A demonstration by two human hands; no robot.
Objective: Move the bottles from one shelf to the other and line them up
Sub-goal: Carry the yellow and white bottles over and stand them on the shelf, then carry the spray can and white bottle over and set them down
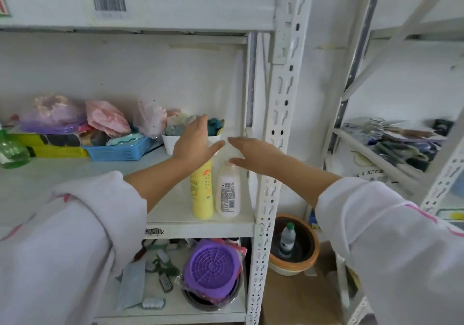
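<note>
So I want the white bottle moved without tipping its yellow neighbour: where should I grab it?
Grip the white bottle around its body from the right and front: it stands upright, its left side close against the yellow bottle.

The left hand (194, 144) hides the yellow bottle's (202, 191) top.

White wall (324, 73); 2 white metal racks (283, 99); brown floor (296, 297).

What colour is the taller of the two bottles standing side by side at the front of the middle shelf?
Yellow, with a small orange label. The taller bottle shows best in the head view.
</note>
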